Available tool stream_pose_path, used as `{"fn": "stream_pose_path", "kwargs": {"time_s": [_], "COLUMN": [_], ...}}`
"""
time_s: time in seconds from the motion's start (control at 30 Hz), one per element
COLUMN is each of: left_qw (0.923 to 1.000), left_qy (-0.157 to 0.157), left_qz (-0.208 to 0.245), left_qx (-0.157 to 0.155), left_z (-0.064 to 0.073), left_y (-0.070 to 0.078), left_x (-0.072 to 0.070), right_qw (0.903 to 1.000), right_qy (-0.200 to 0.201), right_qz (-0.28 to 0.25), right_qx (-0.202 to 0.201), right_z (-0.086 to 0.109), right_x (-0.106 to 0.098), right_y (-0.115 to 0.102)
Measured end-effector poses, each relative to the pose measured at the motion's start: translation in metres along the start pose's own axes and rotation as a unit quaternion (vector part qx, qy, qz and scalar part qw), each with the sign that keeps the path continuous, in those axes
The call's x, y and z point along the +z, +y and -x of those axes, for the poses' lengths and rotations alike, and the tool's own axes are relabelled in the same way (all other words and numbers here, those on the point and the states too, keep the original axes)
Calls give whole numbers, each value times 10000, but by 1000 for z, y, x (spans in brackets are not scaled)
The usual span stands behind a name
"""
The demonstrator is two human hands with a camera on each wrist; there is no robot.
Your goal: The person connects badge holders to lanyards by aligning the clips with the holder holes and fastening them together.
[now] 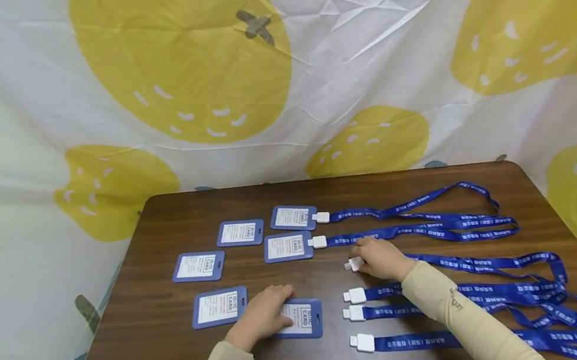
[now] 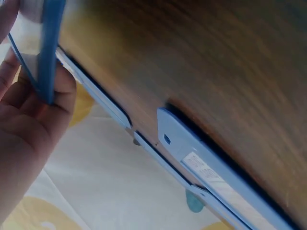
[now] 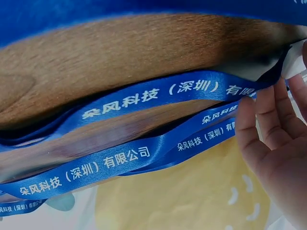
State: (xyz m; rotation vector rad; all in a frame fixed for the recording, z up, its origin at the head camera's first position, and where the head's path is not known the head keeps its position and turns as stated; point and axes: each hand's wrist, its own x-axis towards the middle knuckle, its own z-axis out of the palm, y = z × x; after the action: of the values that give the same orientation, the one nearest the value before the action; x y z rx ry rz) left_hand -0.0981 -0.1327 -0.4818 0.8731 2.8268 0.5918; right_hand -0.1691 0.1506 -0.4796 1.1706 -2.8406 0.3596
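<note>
My left hand grips a blue ID card holder by its left side, near the middle of the table. In the left wrist view this card holder stands edge-on between thumb and curled fingers, raised off the wood. To the right, my right hand pinches the white clip of a blue lanyard. The lanyard's printed strap trails away to the right. In the right wrist view the fingertips close round the white clip, which is partly hidden by them.
Several loose card holders lie on the left of the brown table. Two holders at the back are joined to lanyards. Other lanyards with white clips lie at front right. A fruit-patterned cloth hangs behind.
</note>
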Motion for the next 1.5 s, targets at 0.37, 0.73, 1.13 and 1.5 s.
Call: {"fn": "stream_pose_path", "kwargs": {"time_s": [0.37, 0.73, 1.13, 1.5], "left_qw": [9822, 9629, 9419, 9117], "left_qy": [-10, 453, 1386, 2080], "left_qz": [1875, 2654, 2968, 3392], "left_qx": [69, -199, -749, -1021], "left_z": [1, -4, -14, -33], "left_y": [-2, -3, -5, -3], "left_x": [-4, -7, -5, -9], "right_qw": [9988, 9963, 9861, 9837], "right_qy": [-258, -257, -116, -1], "right_qz": [-259, -781, -1611, -1740], "right_qx": [311, 256, 390, 459], "right_z": [-1, 3, 3, 3], "right_x": [0, -2, -9, -14], "right_y": [-2, -2, 0, 1]}}
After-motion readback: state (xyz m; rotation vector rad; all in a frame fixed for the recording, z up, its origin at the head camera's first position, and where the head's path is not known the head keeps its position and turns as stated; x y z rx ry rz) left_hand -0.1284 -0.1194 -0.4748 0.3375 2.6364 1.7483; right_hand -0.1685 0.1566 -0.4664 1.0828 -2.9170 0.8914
